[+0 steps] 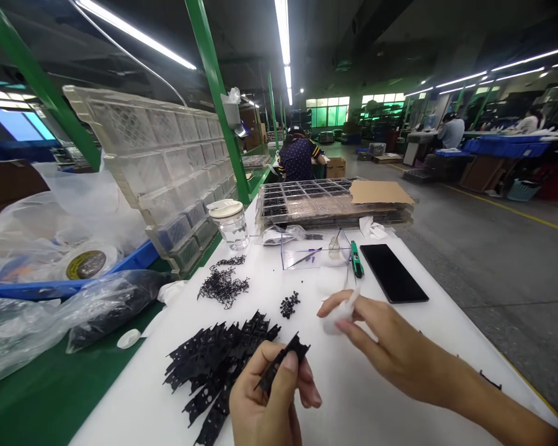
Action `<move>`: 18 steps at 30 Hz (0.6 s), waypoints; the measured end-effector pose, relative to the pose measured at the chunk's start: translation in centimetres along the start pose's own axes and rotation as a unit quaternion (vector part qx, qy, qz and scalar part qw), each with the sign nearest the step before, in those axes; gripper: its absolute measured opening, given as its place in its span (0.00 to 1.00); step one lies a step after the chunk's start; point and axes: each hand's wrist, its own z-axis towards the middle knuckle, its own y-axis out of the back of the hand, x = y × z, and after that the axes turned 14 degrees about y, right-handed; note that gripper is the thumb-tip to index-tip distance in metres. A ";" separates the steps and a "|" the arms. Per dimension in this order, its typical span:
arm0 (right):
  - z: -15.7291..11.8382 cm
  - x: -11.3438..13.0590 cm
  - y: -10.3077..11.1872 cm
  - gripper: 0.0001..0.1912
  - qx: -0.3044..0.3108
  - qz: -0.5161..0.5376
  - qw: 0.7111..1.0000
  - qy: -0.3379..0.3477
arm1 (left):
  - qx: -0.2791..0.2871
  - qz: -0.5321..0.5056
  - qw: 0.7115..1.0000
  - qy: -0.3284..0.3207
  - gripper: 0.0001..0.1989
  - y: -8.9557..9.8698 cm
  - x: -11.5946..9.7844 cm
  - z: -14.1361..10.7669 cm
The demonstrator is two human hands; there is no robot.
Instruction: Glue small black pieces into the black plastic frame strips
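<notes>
My left hand [276, 396] grips a flat black plastic part [279, 365] with notched edges, thumb on top and fingers beneath. To its right, my right hand [376, 334] is closed on a small white object [338, 317] with a narrow tip; its exact kind is blurred. Left of my left hand, a fanned pile of similar black plastic parts [223, 359] covers the white tabletop [344, 402]. A cluster of tiny black pieces [289, 305] lies ahead of the hands. Farther left is a heap of thin black bent pieces [223, 285].
A clear plastic tray [302, 259] holds a small bottle and tweezers. Beside it lie a green utility knife [356, 260] and a black tablet [393, 272]. A lidded clear jar [230, 224] and stacked compartment trays [325, 201] stand behind. Clear bins [167, 167] rise at left; a co-worker [300, 155] sits beyond.
</notes>
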 end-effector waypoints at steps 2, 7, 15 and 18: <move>-0.3 0.1 0.5 0.17 -0.038 0.033 0.999 0.001 | 0.013 0.006 1.000 0.019 0.12 -0.1 0.3 0.1; -1.2 0.3 1.0 0.20 -0.169 0.064 0.983 0.024 | 0.044 0.025 0.996 0.069 0.14 -0.4 1.2 0.6; -0.8 -1.0 1.0 0.13 -0.309 0.340 0.888 -0.033 | 0.085 0.069 0.985 0.136 0.15 -0.2 2.4 1.2; -0.4 -1.1 0.8 0.18 -0.317 0.389 0.863 -0.054 | 0.074 0.084 0.983 0.147 0.15 -0.3 2.5 1.0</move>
